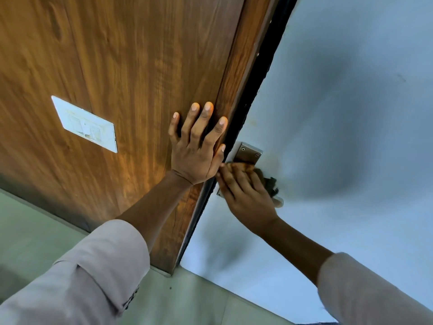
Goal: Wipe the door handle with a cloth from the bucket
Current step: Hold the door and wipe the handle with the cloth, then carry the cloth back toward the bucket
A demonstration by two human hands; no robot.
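Left hand (196,146) flat, fingers spread, braces the wood panel (121,66); right hand (246,195) presses the cloth (269,181) over the door handle (249,152) — best wiped along its full length.

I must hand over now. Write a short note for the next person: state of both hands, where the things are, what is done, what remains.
Left hand: open, flat on the wooden panel beside the door edge.
Right hand: presses the cloth on the door handle, under the metal plate on the pale door.
Bucket: not in view.
Done: cloth is at the handle.
Left: how much wiping remains cannot be told.
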